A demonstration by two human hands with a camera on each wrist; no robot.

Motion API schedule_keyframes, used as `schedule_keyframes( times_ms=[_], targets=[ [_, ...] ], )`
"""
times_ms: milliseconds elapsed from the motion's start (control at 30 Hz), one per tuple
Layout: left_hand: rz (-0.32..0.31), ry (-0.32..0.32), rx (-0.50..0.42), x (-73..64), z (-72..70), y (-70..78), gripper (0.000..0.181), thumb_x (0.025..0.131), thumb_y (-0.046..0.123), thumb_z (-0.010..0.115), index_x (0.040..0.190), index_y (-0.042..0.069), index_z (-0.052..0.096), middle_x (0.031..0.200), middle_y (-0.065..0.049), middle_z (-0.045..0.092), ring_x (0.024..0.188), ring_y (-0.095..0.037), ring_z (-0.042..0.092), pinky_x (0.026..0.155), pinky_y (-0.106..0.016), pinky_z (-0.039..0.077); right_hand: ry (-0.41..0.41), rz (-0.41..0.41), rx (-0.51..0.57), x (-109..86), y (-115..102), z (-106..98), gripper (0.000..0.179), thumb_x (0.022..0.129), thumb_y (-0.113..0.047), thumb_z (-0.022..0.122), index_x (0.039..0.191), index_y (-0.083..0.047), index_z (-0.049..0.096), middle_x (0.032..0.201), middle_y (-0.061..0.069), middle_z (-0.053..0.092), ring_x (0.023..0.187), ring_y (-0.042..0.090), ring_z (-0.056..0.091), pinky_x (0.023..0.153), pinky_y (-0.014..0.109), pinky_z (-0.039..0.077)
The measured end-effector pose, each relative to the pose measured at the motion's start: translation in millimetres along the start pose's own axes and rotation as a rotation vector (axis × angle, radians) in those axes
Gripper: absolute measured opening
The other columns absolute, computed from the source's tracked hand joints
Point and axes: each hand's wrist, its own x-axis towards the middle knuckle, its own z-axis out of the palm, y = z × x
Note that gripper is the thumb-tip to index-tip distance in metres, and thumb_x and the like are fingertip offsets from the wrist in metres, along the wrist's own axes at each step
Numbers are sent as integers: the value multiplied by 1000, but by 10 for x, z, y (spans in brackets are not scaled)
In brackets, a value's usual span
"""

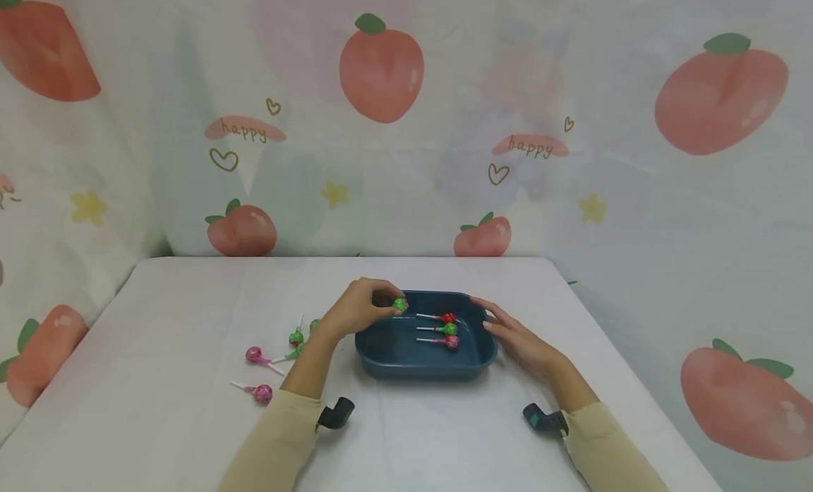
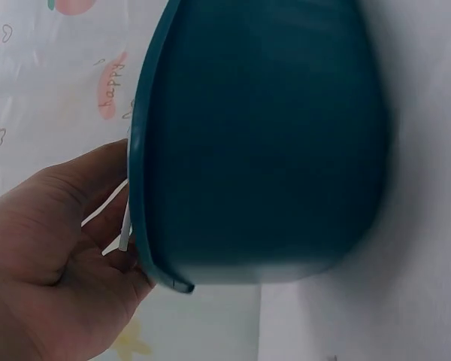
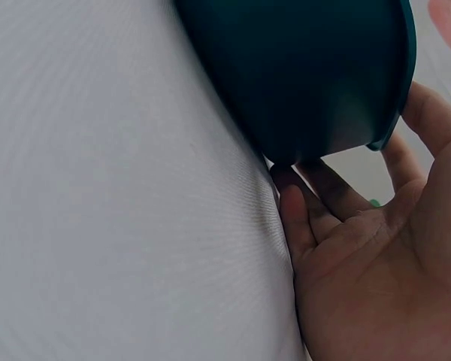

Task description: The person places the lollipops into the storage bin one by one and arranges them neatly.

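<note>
My left hand [image 1: 358,310] pinches a green-wrapped lollipop [image 1: 400,305] between thumb and fingers, over the back left part of a dark blue plastic basin [image 1: 419,370]. In the left wrist view its white stick [image 2: 125,229] shows beside the basin's rim; the candy end is hidden there. Inside the basin, three lollipops lie in a row with sticks to the left: a red one [image 1: 448,318], a green one [image 1: 450,330] and a pink one [image 1: 452,343]. My right hand [image 1: 524,344] rests against the basin's right end, its fingers extended along the rim and outer wall.
Left of the basin, several loose lollipops lie on the white-covered table [image 1: 159,351], among them a pink one [image 1: 254,354], another pink one [image 1: 262,394] nearer me and a green one [image 1: 296,337]. My left forearm partly covers this group. A fruit-printed curtain [image 1: 406,181] stands behind.
</note>
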Motion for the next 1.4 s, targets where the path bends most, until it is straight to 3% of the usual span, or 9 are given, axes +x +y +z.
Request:
schedule_keyframes(
  times_ms=[567,900,1067,1400],
  targets=[
    [-24,-64,-37,103,319,118,23,91,14,82,113,15,78,99,6,68,93,-15,61,82,-35,50,11,12,23,-12,-17,5,55,110,-36,49,162,-36,31,171,2,13,157,29,-1,117,67,-1],
    [1,-99,-16,122,422,108,25,88,16,85,112,16,78,97,8,70,94,-15,62,84,-33,50,7,30,45,1,-23,4,54,110,-36,50,161,-37,33,171,2,12,156,30,-3,116,68,-3],
    [21,-123,-12,145,463,140,26,88,15,85,114,14,78,101,8,71,100,-21,63,87,-34,49,-7,25,59,15,-5,-9,54,111,-34,49,162,-36,33,171,2,11,156,32,-4,116,67,-4],
    [34,-160,11,187,609,211,25,91,14,82,115,15,78,103,6,71,99,-23,63,81,-31,50,-15,17,53,12,-20,-9,55,110,-36,50,162,-37,32,171,2,12,156,28,-2,117,65,-3]
  ],
)
